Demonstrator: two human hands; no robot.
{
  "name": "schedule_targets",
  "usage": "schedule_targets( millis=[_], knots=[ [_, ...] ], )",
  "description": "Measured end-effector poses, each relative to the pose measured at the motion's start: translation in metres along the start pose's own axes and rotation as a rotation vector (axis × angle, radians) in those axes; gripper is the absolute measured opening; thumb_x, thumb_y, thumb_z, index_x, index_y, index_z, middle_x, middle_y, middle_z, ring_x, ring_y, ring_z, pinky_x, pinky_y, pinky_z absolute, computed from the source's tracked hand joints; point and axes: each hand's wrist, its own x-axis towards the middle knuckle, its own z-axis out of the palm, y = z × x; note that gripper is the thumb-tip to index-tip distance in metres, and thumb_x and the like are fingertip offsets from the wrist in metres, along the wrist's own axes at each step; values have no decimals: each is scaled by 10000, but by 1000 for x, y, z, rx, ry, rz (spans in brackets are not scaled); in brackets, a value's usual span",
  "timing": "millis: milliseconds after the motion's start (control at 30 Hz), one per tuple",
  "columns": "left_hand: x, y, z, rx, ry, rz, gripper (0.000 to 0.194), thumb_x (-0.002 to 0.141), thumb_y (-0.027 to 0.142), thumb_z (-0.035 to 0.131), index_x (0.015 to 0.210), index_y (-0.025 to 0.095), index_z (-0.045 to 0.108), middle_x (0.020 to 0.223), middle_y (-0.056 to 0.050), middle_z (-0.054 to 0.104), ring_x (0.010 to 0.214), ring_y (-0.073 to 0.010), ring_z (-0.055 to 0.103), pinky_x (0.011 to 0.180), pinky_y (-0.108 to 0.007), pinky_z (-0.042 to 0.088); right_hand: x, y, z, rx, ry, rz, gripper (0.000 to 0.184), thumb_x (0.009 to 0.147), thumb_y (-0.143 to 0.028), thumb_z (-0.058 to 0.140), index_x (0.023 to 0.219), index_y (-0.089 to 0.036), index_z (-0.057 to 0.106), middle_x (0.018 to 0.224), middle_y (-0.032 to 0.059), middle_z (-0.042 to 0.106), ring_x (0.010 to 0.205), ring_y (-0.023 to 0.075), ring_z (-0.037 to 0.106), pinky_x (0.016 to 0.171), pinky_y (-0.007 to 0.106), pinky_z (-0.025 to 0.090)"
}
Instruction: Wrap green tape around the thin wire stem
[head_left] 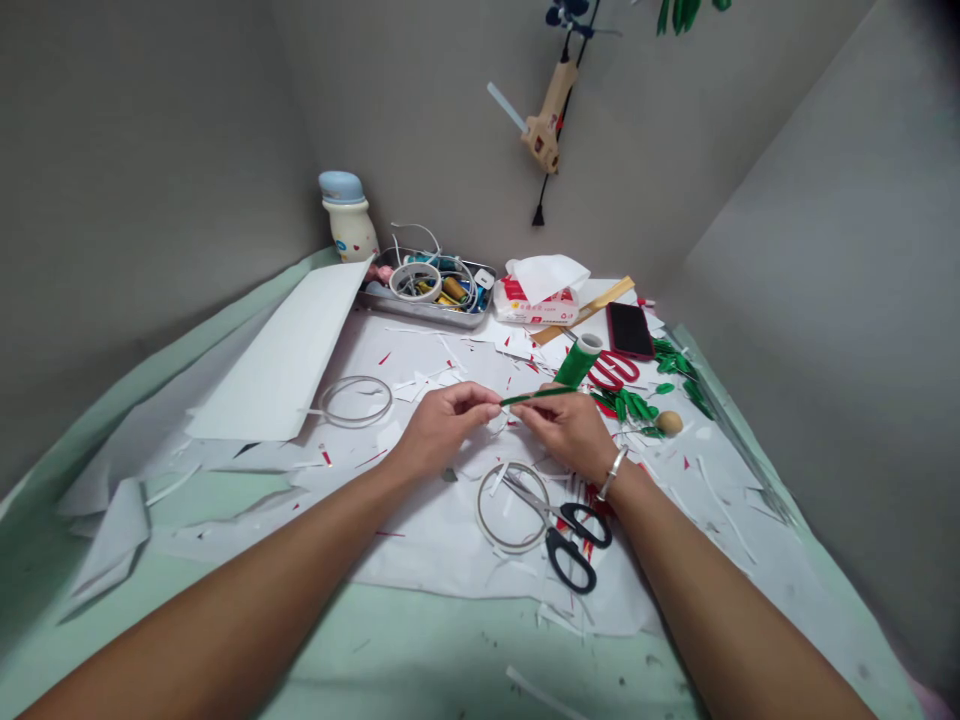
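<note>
A thin green strip (541, 394), perhaps a wrapped stem, runs sideways between my two hands. My left hand (446, 425) pinches its left end between thumb and forefinger. My right hand (571, 428), with a silver bracelet at the wrist, grips it farther right with closed fingers. A spool of green thread (576, 364) leans just behind the right fingers; whether they hold it too I cannot tell. Below the hands lie black-handled scissors (571, 545) across a roll of white tape (480, 515). Green leaf pieces (630, 404) and a round wooden bead (669, 423) lie right of my right hand.
Red-handled scissors (613, 370), a phone (630, 331) and a tissue pack (536, 303) lie toward the back. A metal tray (450, 316) of supplies stands by a blue-capped bottle (349, 220). White card (289, 350) lies left; a glue gun (551, 115) hangs on the wall.
</note>
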Motion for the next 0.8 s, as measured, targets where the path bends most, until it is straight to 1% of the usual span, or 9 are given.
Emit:
schedule_targets(
  millis=[100,200,300,333,400,500,567,700,800],
  knots=[
    [3,-3,-1,-7,102,-13,252,747,367,627,886,164,677,828,-24,674,694,-129,576,625,-244,447,-2,-8,4,-119,-104,-112,130,848,-234,592,841,-208,719,692,17,646,672,138,543,695,269,398],
    [5,-7,-2,103,176,30,197,767,323,607,865,170,684,858,-28,686,755,-146,597,685,-262,460,-4,-15,4,-209,-167,-204,141,862,-249,574,844,-217,710,656,8,604,668,138,514,689,271,371],
    [4,-8,-3,329,224,120,149,791,260,577,850,181,688,852,-24,669,773,-148,595,731,-273,449,-4,-19,1,-253,-131,-286,171,881,-282,550,863,-214,706,670,17,597,688,145,504,682,280,354],
    [3,-9,-3,415,223,159,144,798,239,564,848,186,689,850,-22,656,772,-147,591,731,-273,442,-4,-20,0,-252,-102,-303,181,886,-291,544,870,-212,706,674,19,597,685,145,501,676,282,350],
    [1,-10,-2,566,176,230,159,812,204,538,860,198,689,839,-20,627,763,-146,579,710,-271,430,-3,-20,-2,-223,-40,-306,196,891,-305,539,873,-208,709,670,21,595,663,140,495,661,282,349],
    [-1,-12,0,680,76,296,181,824,185,520,879,211,690,823,-20,599,754,-145,566,686,-264,420,-1,-16,-4,-134,31,-230,192,883,-303,554,854,-204,716,639,15,588,636,136,498,658,279,370],
    [-1,-13,1,663,10,325,187,830,185,517,888,212,693,826,-22,599,762,-143,565,685,-260,419,0,-11,-6,-32,68,-136,175,872,-289,568,840,-203,717,645,13,604,640,135,517,663,272,395],
    [-1,-10,2,439,-122,338,173,819,189,540,870,215,703,860,-17,634,793,-130,580,732,-254,432,2,-1,-9,184,139,67,153,841,-293,600,833,-199,720,733,18,663,656,128,562,620,245,431],
    [-1,-4,2,217,-124,212,133,792,255,593,838,205,707,857,-16,665,793,-134,590,739,-259,443,2,4,-9,210,134,130,160,834,-301,602,825,-197,723,759,20,680,675,132,583,628,244,440]
  ],
)
